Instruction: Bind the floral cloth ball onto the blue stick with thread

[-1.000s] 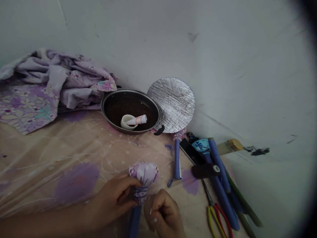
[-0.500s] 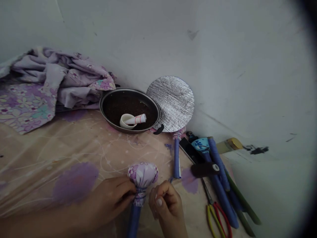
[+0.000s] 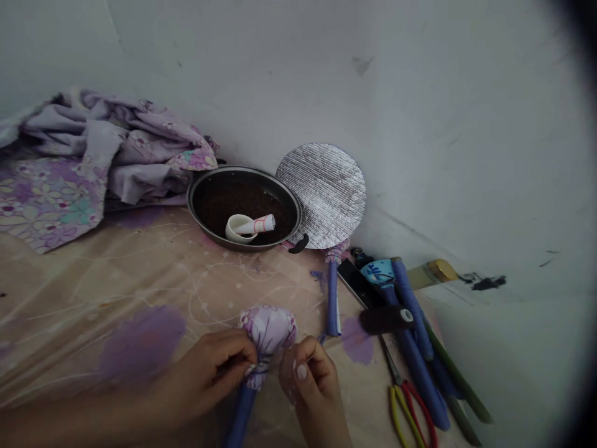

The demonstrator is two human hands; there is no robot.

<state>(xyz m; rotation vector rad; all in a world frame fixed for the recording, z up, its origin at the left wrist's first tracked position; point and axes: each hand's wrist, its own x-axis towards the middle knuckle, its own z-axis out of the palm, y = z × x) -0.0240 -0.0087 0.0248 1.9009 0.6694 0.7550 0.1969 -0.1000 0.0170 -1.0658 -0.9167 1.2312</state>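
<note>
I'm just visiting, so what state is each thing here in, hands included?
Left hand: pinching the stick's neck
Right hand: fingers curled; contents unclear
Cloth-headed stick: bound at neck, tilted
Pan: uncovered, dark contents
White cup: in pan, holding rolled paper
Foil disc: propped upright
Spool: on its side
Red-and-yellow-handled tool: handles apart
Floral cloth: crumpled

The counter [image 3: 209,286] has a beige patterned surface. On it sit a dark pan [image 3: 200,229] and, left of it, crumpled floral cloth [image 3: 60,193]; blue rods [image 3: 422,379] and a red-and-yellow-handled tool [image 3: 395,410] lie at right.
</note>
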